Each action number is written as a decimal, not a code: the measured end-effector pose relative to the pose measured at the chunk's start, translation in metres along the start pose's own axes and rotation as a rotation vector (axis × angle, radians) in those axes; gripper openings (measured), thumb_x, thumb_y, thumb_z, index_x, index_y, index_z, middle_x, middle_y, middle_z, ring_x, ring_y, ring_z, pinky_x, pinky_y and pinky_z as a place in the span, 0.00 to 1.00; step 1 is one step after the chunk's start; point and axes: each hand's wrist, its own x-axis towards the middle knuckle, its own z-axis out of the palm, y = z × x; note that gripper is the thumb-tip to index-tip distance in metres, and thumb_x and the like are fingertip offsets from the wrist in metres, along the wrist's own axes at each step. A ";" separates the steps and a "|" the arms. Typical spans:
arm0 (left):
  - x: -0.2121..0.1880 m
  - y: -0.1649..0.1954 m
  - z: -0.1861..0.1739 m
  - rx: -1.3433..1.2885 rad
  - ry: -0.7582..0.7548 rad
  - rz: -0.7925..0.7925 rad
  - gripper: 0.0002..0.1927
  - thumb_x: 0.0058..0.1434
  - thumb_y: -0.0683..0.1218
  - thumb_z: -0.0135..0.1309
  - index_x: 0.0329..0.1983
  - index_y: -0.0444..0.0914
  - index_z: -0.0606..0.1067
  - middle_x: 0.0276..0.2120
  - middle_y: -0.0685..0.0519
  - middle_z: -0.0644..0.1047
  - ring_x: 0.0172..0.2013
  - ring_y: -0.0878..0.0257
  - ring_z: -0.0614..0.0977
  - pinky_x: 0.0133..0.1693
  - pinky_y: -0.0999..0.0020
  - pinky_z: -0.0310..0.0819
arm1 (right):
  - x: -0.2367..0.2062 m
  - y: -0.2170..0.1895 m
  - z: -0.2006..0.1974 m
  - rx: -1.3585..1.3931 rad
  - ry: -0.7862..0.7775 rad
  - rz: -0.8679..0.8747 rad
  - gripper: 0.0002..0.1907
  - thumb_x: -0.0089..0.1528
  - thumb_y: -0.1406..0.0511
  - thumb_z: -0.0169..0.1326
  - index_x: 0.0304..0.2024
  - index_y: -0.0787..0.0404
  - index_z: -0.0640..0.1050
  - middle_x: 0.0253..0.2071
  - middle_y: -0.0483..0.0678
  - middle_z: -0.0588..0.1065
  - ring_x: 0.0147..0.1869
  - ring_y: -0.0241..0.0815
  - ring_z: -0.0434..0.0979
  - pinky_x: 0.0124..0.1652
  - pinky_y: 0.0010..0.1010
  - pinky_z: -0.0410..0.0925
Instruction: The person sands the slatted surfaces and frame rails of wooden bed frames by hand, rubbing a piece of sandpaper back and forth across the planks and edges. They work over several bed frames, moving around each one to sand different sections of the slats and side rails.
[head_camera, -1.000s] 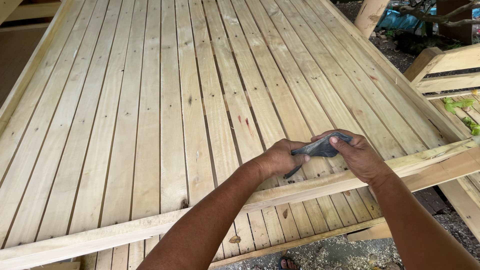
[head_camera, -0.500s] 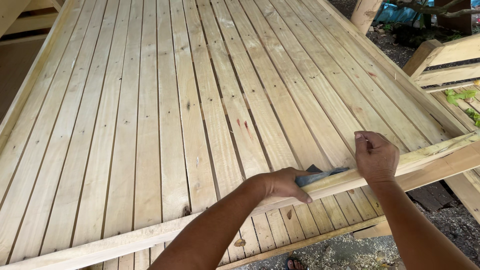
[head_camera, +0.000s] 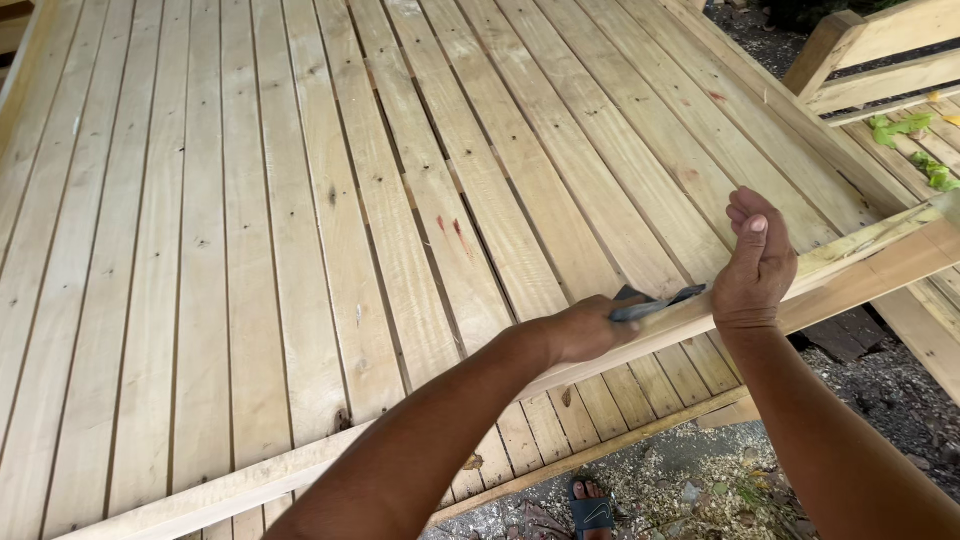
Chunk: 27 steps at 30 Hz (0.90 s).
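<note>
One hand (head_camera: 590, 328), the left, grips a grey tool (head_camera: 655, 303) on the batten (head_camera: 860, 262).

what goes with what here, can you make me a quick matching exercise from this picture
Things:
1. left hand
2. right hand
3. sandal
4. green leaves

States or places:
A. on the sawdust-strewn ground below the slatted platform
B. raised above the long batten, fingers curled
C. gripping a dark grey tool on the batten
D. beyond the platform's right edge

Pairs: 1-C, 2-B, 3-A, 4-D
</note>
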 end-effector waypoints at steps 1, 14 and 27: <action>0.013 0.013 0.005 0.043 0.016 0.073 0.32 0.71 0.59 0.41 0.77 0.49 0.55 0.65 0.38 0.67 0.66 0.45 0.67 0.67 0.51 0.58 | 0.001 0.002 -0.002 0.006 -0.005 0.011 0.33 0.78 0.46 0.37 0.63 0.69 0.73 0.59 0.58 0.76 0.64 0.50 0.77 0.64 0.40 0.69; 0.038 0.002 0.004 0.079 -0.036 0.096 0.30 0.69 0.58 0.42 0.73 0.47 0.64 0.65 0.42 0.72 0.64 0.50 0.74 0.65 0.60 0.63 | 0.012 0.023 -0.020 0.373 -0.024 0.254 0.35 0.73 0.44 0.41 0.67 0.66 0.69 0.67 0.55 0.69 0.72 0.47 0.68 0.71 0.37 0.60; 0.099 0.011 0.020 0.135 -0.072 0.143 0.32 0.68 0.57 0.41 0.77 0.53 0.59 0.65 0.39 0.69 0.64 0.48 0.72 0.64 0.58 0.62 | 0.094 0.078 -0.122 0.140 0.255 0.167 0.23 0.79 0.54 0.43 0.62 0.64 0.78 0.53 0.46 0.74 0.53 0.35 0.66 0.55 0.27 0.63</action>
